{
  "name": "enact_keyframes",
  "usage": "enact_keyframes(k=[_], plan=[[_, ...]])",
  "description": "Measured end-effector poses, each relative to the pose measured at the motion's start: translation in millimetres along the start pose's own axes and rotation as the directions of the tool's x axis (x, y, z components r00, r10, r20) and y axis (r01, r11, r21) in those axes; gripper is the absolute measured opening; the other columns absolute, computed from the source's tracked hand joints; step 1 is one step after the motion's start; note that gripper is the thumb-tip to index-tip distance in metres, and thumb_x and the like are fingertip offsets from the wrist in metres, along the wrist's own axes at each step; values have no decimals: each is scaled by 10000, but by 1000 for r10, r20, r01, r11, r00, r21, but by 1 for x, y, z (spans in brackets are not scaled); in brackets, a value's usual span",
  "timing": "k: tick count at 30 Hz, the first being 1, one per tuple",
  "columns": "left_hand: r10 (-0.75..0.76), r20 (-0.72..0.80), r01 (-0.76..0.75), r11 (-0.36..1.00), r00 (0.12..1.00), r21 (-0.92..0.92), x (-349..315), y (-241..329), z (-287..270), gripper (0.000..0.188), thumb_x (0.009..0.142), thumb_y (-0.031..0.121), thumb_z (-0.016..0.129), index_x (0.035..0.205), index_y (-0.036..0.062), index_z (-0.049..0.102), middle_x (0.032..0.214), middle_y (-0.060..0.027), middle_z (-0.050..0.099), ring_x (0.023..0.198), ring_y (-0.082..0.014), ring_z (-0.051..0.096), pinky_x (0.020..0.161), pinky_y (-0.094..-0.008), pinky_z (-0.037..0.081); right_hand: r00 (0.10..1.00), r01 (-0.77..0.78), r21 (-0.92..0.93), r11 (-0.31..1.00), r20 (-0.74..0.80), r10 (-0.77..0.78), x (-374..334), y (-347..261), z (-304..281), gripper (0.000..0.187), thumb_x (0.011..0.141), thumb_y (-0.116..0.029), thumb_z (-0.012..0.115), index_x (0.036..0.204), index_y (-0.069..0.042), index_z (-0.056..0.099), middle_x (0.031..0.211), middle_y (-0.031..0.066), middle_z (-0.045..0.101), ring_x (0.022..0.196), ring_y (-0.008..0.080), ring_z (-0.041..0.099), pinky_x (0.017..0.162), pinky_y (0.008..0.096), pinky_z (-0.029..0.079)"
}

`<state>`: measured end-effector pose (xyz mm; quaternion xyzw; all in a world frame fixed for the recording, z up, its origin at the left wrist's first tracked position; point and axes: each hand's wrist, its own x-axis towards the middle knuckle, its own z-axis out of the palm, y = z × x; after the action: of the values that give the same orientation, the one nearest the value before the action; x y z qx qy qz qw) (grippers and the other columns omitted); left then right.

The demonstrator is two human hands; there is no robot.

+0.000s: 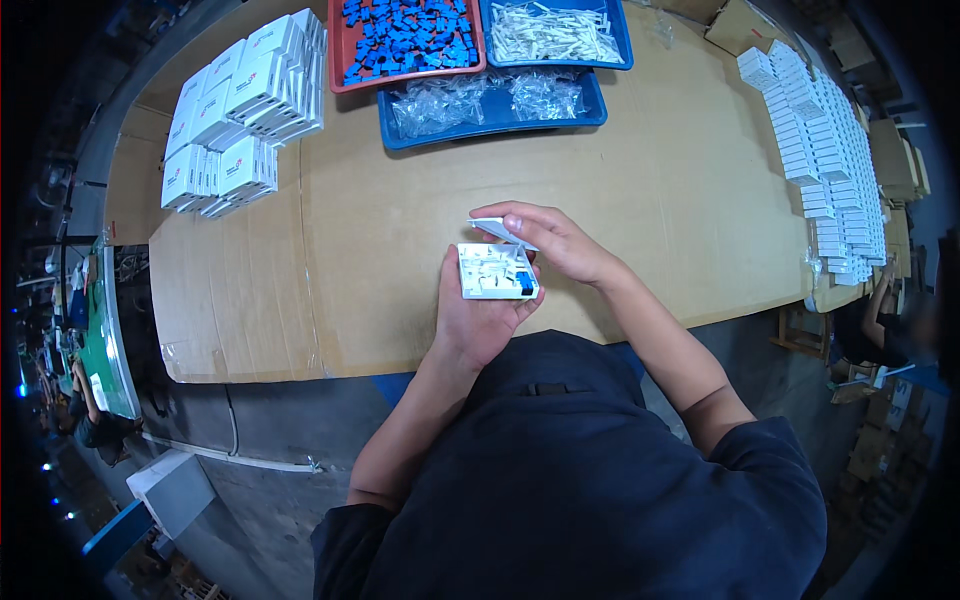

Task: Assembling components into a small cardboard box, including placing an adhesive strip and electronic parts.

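Note:
My left hand cradles a small white box from below, above the near part of the table. White parts lie inside the box, with a blue piece in its right corner. The box's white lid stands raised at the far side. It is pinched between the thumb and fingers of my right hand. My left fingertips wrap round the box's right side; its underside is hidden.
Cardboard covers the table. A red tray of blue pieces, a blue tray of white sticks and another blue tray of clear plastic bags stand beyond. White boxes are stacked left and right. Other people work at both sides.

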<state>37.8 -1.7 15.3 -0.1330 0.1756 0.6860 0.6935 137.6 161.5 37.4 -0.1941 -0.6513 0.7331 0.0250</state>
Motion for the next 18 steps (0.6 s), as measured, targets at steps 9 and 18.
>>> enact_keyframes(k=[9, 18], plan=[[83, -124, -78, 996, 989, 47, 4, -6, 0, 659, 1096, 616, 220, 1500, 155, 462, 1489, -97, 522, 1356, -294, 520, 1147, -523, 422, 995, 10, -65, 998, 102, -4, 4, 8, 6, 404, 1091, -286, 563, 1413, -51, 627, 1284, 79, 694, 1158, 153, 625, 1021, 326, 497], [90, -155, -88, 996, 984, 17, 5, -7, -6, 714, 1074, 678, 202, 1510, 171, 452, 1520, -87, 499, 1408, -294, 480, 1193, -532, 367, 988, -4, -158, 987, 151, 28, 9, 8, 7, 434, 1048, -328, 639, 1373, -40, 649, 1204, 92, 719, 1105, 163, 652, 970, 334, 524]])
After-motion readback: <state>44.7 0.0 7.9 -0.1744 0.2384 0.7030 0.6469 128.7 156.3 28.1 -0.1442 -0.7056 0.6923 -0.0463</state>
